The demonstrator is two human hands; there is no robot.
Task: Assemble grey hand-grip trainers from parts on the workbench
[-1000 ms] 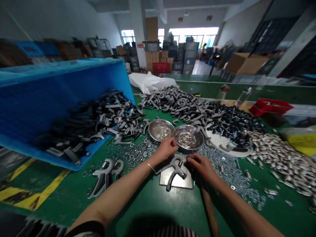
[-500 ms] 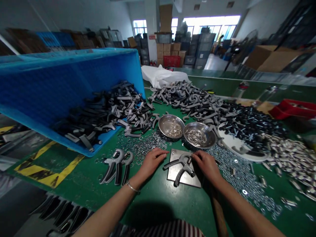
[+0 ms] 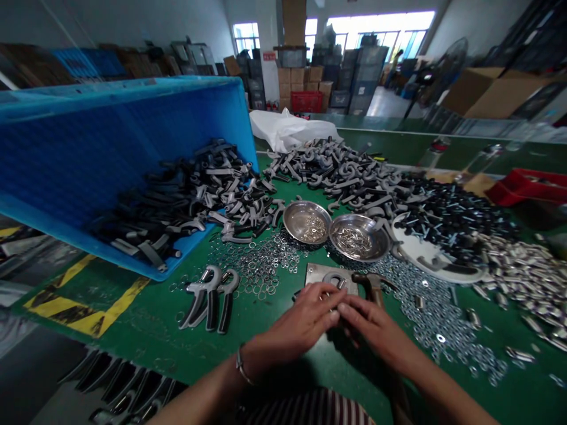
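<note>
My left hand (image 3: 301, 316) and my right hand (image 3: 372, 327) meet with their fingertips over a steel plate (image 3: 330, 276) on the green table mat (image 3: 274, 348). A grey spring hand grip (image 3: 333, 281) lies on the plate, mostly hidden by my fingers. Whether either hand grips it, I cannot tell. Just beyond my right hand sits the metal head of a hammer (image 3: 371, 283), its handle hidden under that wrist. Two steel bowls of small metal parts (image 3: 307, 222) stand beyond the plate. Steel washers (image 3: 261, 261) lie scattered on both sides.
Left of my hands lie assembled black-handled hand grips (image 3: 208, 301). A tipped blue crate (image 3: 110, 147) holds grey and black handles. Further back are a heap of curved grey parts (image 3: 336, 174), black bolts on a white disc (image 3: 436, 260), silver cylinders (image 3: 527, 277) and a red tray (image 3: 529, 186).
My hands have moved closer together and now cover the grip. My right hand has shifted toward me, uncovering the hammer head. The view has tilted slightly.
</note>
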